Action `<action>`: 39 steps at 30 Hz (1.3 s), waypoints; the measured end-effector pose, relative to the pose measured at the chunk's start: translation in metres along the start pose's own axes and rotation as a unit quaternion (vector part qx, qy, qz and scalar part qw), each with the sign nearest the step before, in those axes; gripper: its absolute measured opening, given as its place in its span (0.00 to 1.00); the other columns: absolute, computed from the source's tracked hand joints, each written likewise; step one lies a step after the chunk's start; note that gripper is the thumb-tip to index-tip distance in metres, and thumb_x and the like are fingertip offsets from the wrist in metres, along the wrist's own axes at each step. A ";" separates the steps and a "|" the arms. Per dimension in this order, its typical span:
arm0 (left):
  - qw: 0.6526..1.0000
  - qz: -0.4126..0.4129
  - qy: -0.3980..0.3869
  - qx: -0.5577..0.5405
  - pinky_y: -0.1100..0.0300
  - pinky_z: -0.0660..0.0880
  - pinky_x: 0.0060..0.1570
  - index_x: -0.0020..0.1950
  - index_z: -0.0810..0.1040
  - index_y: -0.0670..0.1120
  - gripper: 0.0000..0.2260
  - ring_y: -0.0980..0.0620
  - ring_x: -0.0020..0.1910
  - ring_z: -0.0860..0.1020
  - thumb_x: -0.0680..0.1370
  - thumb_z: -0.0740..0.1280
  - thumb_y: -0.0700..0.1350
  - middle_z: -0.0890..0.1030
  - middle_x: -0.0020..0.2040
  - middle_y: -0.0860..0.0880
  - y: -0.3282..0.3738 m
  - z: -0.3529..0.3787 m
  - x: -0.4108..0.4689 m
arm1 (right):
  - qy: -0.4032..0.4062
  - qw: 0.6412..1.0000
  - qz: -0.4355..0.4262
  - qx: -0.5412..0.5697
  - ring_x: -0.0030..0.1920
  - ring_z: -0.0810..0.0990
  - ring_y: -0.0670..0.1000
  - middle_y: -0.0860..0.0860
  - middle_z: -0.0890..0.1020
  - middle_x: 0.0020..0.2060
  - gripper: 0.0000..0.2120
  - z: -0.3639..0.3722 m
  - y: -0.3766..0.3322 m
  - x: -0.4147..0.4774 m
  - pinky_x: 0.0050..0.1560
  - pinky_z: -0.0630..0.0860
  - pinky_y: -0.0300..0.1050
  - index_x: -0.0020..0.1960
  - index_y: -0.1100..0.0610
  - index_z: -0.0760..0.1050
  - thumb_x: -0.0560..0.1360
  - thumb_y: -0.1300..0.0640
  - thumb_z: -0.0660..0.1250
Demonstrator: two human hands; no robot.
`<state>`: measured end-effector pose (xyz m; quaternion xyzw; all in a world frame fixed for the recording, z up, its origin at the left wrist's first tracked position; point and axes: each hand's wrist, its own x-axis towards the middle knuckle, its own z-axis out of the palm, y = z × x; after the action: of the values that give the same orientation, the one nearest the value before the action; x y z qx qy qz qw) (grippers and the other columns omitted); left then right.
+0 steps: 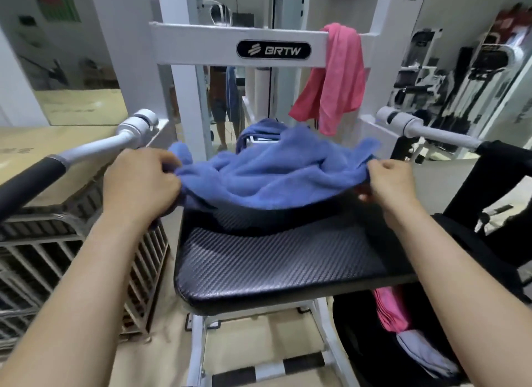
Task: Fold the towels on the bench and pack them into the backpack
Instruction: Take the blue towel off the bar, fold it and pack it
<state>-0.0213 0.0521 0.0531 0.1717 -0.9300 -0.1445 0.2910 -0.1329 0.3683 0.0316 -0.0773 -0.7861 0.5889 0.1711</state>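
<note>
Two hands: the left hand [141, 182] and the right hand [385, 182] each grip one end of the blue towel [267, 176], well apart from each other.
Left grip: fingers curled round the bunched left end of the towel; a tuft of cloth sticks up past the knuckles.
Right grip: thumb and fingers pinch the right edge; a corner stands up just behind the hand.
Towel position: held over the far half of the surface [273, 265], sagging in the middle, creased, not folded. Its shadow falls on the padding below. Whether its lowest part touches the padding cannot be told.
Surface detail: black padded seat with a woven pattern, mounted on a white frame [201, 41].
Second cloth: a further blue cloth [260, 127] lies bunched behind the held towel, at the far edge.
Frame load: a pink towel [336, 78] hangs unfolded over the right end of the crossbar.
Pack location: the backpack [359, 343], black, stands open just right of the surface, below the right forearm.
Pack contents: a pink cloth [391, 312] and a pale lilac cloth [423, 352] show in the opening, the pink above the lilac.
Side parts: a grey handle [95, 150] projects at the left; a wire rack [57, 257] stands left of the surface.
</note>
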 end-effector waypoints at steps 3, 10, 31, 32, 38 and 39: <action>0.982 0.015 -0.112 0.154 0.49 0.70 0.52 0.54 0.81 0.57 0.16 0.40 0.58 0.74 0.70 0.64 0.43 0.79 0.56 0.46 -0.007 0.018 -0.019 | 0.009 0.965 -0.027 -0.261 0.44 0.74 0.58 0.56 0.75 0.40 0.10 -0.027 0.038 -0.005 0.41 0.68 0.48 0.43 0.59 0.71 0.71 0.52 0.66; 0.945 0.231 -0.232 -0.023 0.52 0.74 0.48 0.52 0.78 0.54 0.16 0.48 0.52 0.76 0.74 0.59 0.62 0.79 0.48 0.52 0.097 0.068 -0.059 | -0.202 0.856 -0.312 -0.359 0.59 0.73 0.49 0.44 0.75 0.48 0.17 -0.014 0.036 -0.005 0.55 0.66 0.52 0.55 0.45 0.74 0.68 0.49 0.57; 0.940 0.105 -0.312 0.091 0.54 0.74 0.39 0.41 0.75 0.48 0.13 0.47 0.42 0.77 0.69 0.72 0.57 0.77 0.39 0.51 0.184 0.126 0.023 | -0.298 0.831 -0.205 -0.422 0.54 0.73 0.55 0.52 0.72 0.53 0.21 -0.045 0.035 0.010 0.54 0.73 0.51 0.57 0.52 0.69 0.73 0.42 0.69; 0.941 0.114 -0.307 0.088 0.53 0.77 0.41 0.43 0.79 0.49 0.09 0.47 0.43 0.78 0.69 0.72 0.53 0.80 0.41 0.50 0.186 0.127 0.027 | -0.295 0.835 -0.195 -0.422 0.55 0.74 0.57 0.53 0.73 0.54 0.21 -0.046 0.037 0.015 0.55 0.73 0.52 0.59 0.53 0.69 0.73 0.43 0.69; 0.975 0.167 -0.145 0.034 0.54 0.69 0.36 0.48 0.79 0.48 0.06 0.41 0.43 0.76 0.75 0.64 0.45 0.80 0.45 0.45 0.209 0.146 0.030 | -0.263 0.873 -0.181 -0.369 0.53 0.79 0.58 0.52 0.82 0.50 0.09 -0.051 0.050 0.045 0.51 0.75 0.48 0.54 0.52 0.78 0.74 0.55 0.68; 0.979 0.183 -0.089 -0.022 0.52 0.69 0.37 0.50 0.78 0.48 0.06 0.40 0.45 0.76 0.76 0.62 0.44 0.80 0.46 0.45 0.216 0.152 0.032 | -0.219 0.887 -0.175 -0.367 0.54 0.79 0.59 0.54 0.83 0.51 0.10 -0.056 0.053 0.061 0.50 0.75 0.48 0.55 0.53 0.79 0.74 0.57 0.67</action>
<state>-0.1868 0.2591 0.0290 -0.0212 -0.9645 -0.1244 0.2321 -0.1734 0.4536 0.0062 0.1354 -0.9644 0.2207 0.0541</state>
